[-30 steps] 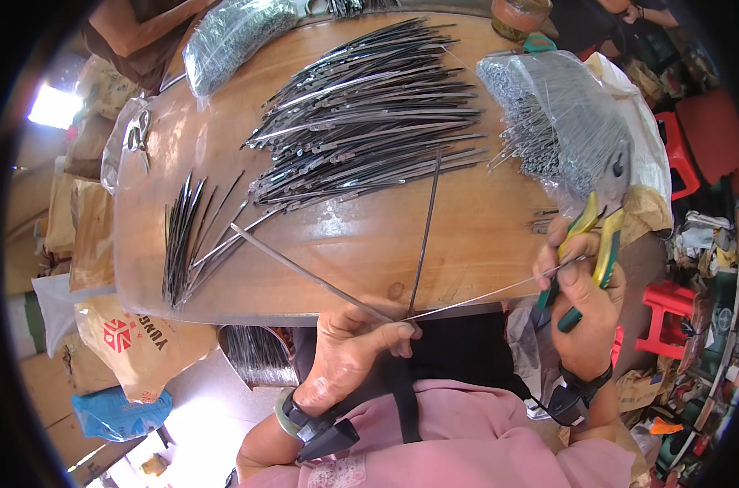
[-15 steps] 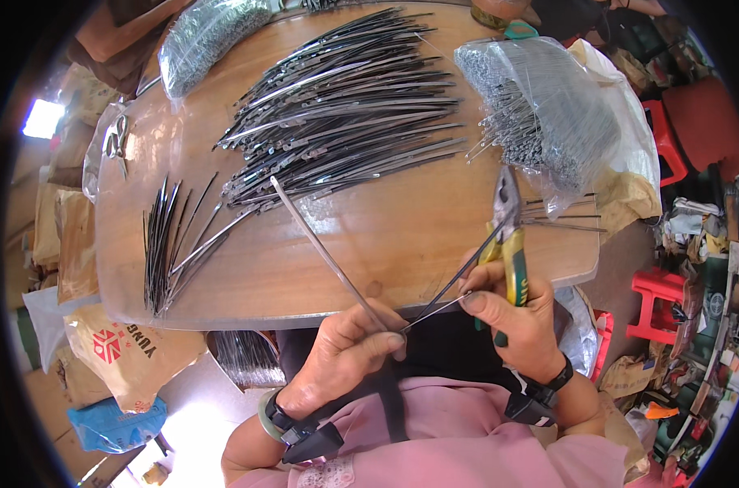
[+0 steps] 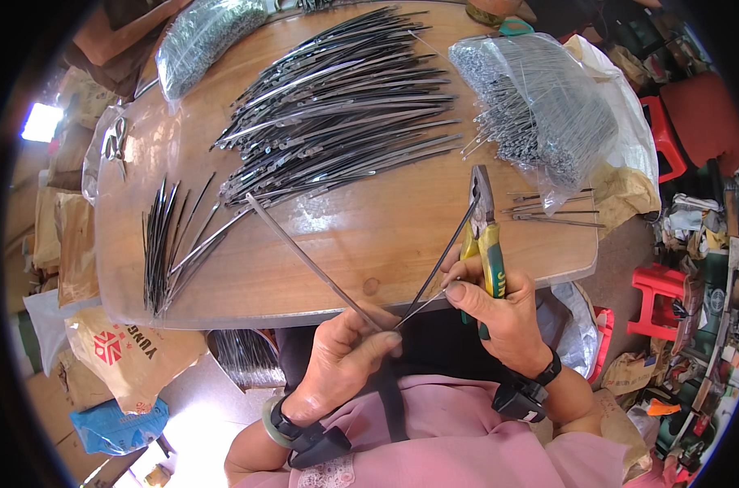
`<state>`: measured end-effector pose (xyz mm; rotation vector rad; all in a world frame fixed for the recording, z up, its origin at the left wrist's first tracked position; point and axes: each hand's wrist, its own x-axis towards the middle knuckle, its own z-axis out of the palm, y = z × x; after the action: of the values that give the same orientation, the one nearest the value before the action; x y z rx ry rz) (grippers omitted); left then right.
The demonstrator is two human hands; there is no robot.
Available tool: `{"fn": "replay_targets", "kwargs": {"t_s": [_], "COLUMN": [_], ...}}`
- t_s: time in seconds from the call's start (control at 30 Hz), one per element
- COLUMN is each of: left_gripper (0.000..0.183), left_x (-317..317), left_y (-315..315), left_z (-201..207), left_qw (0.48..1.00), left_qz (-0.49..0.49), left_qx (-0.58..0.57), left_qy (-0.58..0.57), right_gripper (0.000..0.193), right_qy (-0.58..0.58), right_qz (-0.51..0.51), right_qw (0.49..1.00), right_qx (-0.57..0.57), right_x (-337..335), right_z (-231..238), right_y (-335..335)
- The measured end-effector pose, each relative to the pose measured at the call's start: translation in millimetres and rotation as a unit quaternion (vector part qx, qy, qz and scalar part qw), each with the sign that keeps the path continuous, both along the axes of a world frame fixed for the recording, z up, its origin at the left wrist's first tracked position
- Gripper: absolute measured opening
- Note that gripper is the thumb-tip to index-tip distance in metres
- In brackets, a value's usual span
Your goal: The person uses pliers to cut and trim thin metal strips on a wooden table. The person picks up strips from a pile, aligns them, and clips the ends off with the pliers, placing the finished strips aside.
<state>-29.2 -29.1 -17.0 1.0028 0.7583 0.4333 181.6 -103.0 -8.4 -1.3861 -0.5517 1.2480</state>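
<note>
My left hand (image 3: 346,350) is closed, pinching a long narrow metal strip (image 3: 300,254) between thumb and fingers. The strip slants up and left over the table. A second dark strip (image 3: 438,272) rises to the right from the same pinch; whether the two are one bent piece I cannot tell. My right hand (image 3: 507,317) is wrapped round pliers (image 3: 484,236) with yellow and green handles, their jaws pointing away from me. The dark strip's upper end lies by the jaws. Between right thumb and forefinger is the end of a thin wire-like piece (image 3: 423,308), reaching to my left fingertips.
A large pile of dark strips (image 3: 337,106) covers the table's middle; a smaller bunch (image 3: 159,244) lies at left. Clear bags of thin metal pieces (image 3: 548,114) stand at far right and far left (image 3: 202,49). Scissors (image 3: 117,146) rest near the left edge. A red stool (image 3: 656,301) stands at right.
My right hand and the pliers have moved left, closer to my left hand. The strip in my left hand has swung slightly left.
</note>
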Motion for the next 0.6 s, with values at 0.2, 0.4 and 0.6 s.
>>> {"fn": "replay_targets", "kwargs": {"t_s": [0.2,0.4,0.6], "left_gripper": [0.007,0.01,0.015], "left_x": [-3,-8,-3], "left_y": [3,10,12], "left_z": [4,5,17], "left_qw": [0.995,0.971,0.952], "left_qz": [0.017,-0.032,-0.068], "left_qx": [-0.096,-0.236,-0.3], "left_qy": [-0.01,-0.009,0.004], "right_gripper": [0.019,0.018,0.004], "right_qy": [-0.046,-0.571,-0.632], "right_qz": [-0.063,0.135,0.215], "right_qw": [0.996,0.787,0.695], "right_qx": [0.05,0.193,0.268], "right_x": [-2,31,26], "right_z": [7,36,26], "right_y": [1,5,19]}}
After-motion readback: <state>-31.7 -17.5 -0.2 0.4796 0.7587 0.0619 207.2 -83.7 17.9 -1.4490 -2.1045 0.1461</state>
